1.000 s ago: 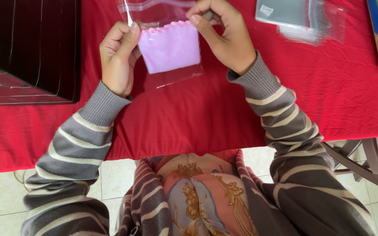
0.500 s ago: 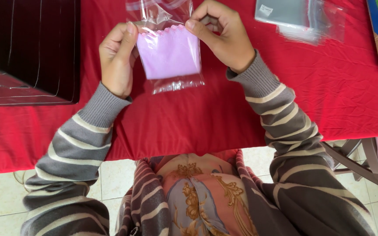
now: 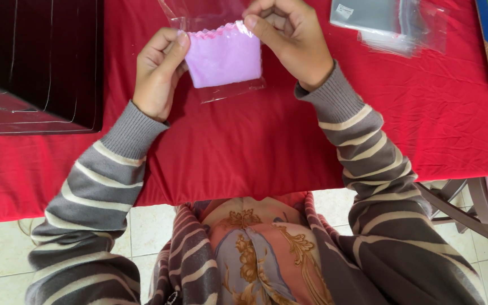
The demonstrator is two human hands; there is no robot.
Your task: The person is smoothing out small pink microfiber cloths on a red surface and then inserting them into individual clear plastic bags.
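Pink cloth: soft, matt, zigzag-cut top edge, inside a clear glossy plastic bag. Table cover: red woven fabric, matt, lightly creased. At the table's far right edge, a stack of clear shiny plastic sleeves; at the left edge, a dark glossy box.

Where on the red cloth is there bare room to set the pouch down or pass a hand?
The widest bare patch of red tablecloth lies under the clear pouch, between the sleeves, down to the near edge. Another lies right of the right hand, below the stack of clear bags. It is crowded at the far left by the dark box and around the left hand.
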